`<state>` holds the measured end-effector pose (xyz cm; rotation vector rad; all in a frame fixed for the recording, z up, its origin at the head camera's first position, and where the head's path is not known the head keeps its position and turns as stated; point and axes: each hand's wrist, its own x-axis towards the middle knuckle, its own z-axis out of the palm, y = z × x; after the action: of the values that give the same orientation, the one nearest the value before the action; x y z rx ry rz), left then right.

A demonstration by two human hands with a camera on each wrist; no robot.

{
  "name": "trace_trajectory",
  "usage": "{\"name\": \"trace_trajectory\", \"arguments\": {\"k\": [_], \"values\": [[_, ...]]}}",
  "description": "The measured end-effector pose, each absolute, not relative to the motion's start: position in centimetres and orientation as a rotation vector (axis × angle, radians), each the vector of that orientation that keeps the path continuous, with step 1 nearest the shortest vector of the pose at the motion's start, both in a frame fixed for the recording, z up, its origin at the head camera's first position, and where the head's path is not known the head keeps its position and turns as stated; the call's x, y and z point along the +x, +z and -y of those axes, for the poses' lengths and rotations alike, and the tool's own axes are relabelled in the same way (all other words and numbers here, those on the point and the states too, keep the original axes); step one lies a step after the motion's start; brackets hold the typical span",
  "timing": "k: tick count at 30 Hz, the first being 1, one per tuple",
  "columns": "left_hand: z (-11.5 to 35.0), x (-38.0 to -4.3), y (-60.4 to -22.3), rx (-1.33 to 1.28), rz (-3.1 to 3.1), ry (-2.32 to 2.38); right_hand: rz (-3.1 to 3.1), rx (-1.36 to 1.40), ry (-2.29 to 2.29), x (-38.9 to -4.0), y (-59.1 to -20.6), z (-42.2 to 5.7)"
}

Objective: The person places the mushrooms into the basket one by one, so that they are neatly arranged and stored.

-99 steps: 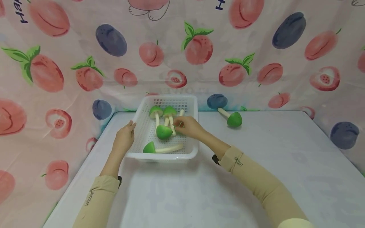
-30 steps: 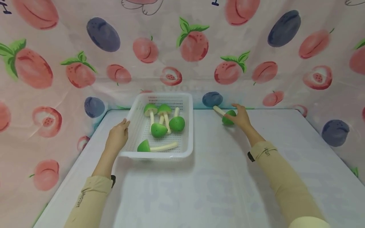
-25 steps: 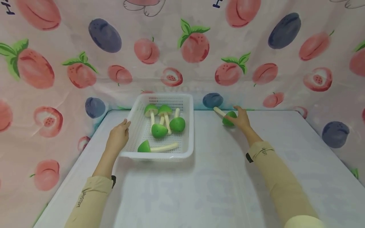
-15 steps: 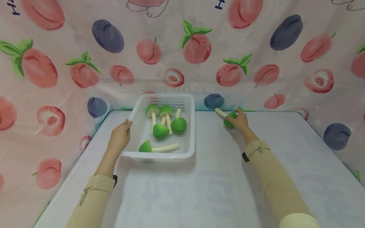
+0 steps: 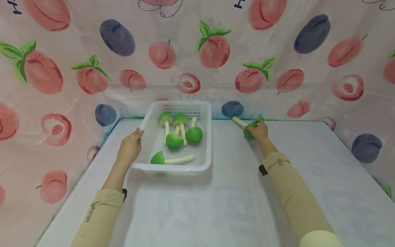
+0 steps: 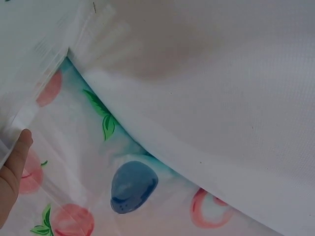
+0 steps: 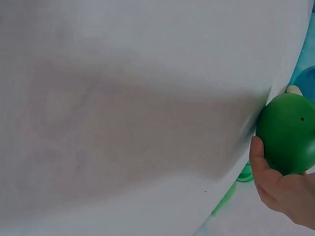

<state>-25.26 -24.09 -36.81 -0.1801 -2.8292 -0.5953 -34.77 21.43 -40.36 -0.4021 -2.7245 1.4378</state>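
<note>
A white plastic basket (image 5: 202,167) holds several toy mushrooms with green caps and cream stems, one mushroom (image 5: 180,159) lying along its front. My left hand (image 5: 130,147) pinches the basket's left rim; in the left wrist view a finger (image 6: 18,158) shows against the basket edge at far left. Right of the basket, another green-capped mushroom (image 5: 239,121) lies at the back of the table, stem pointing back left. My right hand (image 5: 261,131) grips its cap between thumb and fingers. In the right wrist view the green cap (image 7: 288,130) hides most of the stem.
The white-covered table (image 5: 234,199) runs back to a fruit-print cloth (image 5: 216,82) hanging behind it and along the sides. The single mushroom lies close to that cloth. The basket's raised right wall (image 5: 208,137) stands between it and the other mushrooms.
My right hand has left a mushroom in the basket, moved right to the lone mushroom, and closed its fingers around the cap. My left hand has stayed at the basket's rim.
</note>
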Motion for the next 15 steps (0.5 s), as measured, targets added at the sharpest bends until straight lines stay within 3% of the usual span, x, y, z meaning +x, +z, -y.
{"name": "trace_trajectory", "arguments": {"k": [15], "values": [[23.9,-25.1,-36.7,-0.175,2.843,-0.601,2.664,-0.345,1.551,-33.7,-39.2,-21.2]]}}
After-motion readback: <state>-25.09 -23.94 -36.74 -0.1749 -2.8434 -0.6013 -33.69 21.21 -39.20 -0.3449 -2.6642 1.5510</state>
